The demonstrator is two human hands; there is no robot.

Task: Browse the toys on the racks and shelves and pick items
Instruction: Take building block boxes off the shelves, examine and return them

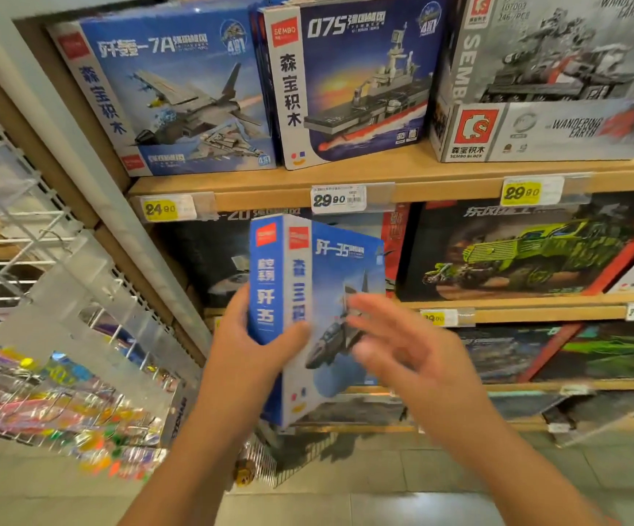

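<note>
The left hand (249, 337) grips a tall blue cardboard toy box with a grey jet fighter printed on its front (326, 309), fingers behind the narrow blue spine and the thumb curled across the front edge; the box stands upright, held in the air in front of the shelves. The right hand (402, 347) is spread, its fingers loosely extended and blurred, at the right part of the box's front; whether the fingertips touch the printed face cannot be told.

Directly above the hands runs a light wooden shelf edge (440, 180) carrying a white price tag reading 29.90 (338, 199), with a yellow price tag reading 24.90 (165, 208) up and to the left of the left hand and a yellow price tag reading 29.90 (527, 191) up and to the right of the right hand. On that shelf, above the left hand, stands a blue box showing a grey jet and the characters 7A (171, 93); just beside it, above the held box, is a blue box with a white side strip showing a grey warship marked 075 (353, 81); above the right hand is a grey and white Wandering Earth box showing a tracked vehicle (550, 77).

Right of the right hand, on the shelf below, leans a dark box showing a bright green armoured truck (516, 252). Left of the left hand, a white wire rack (42, 260) holds blurred, brightly coloured packets (61, 404).
</note>
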